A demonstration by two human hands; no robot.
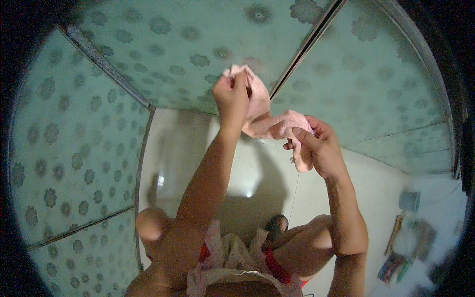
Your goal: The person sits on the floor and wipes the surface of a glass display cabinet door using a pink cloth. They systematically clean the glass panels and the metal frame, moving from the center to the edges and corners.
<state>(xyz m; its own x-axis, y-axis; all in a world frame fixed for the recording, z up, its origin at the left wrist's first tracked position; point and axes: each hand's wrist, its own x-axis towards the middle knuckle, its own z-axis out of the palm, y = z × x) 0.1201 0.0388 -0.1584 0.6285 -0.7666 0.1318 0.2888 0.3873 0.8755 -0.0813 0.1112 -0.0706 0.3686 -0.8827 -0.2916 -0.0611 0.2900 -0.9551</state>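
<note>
A pink cloth, probably a small towel, is stretched loosely between my two hands, sagging in the middle. My left hand is closed around its upper end, in front of the green patterned panel. Lower and to the right, my right hand pinches the other end between thumb and fingers. A short loose tail of the cloth hangs below the right hand. The rest of that end is hidden behind my fingers.
Green flower-patterned panels rise ahead, and another stands at left. A dark metal strip divides the front ones. Beneath me is a glossy pale tiled floor. Blurred items lie at the right.
</note>
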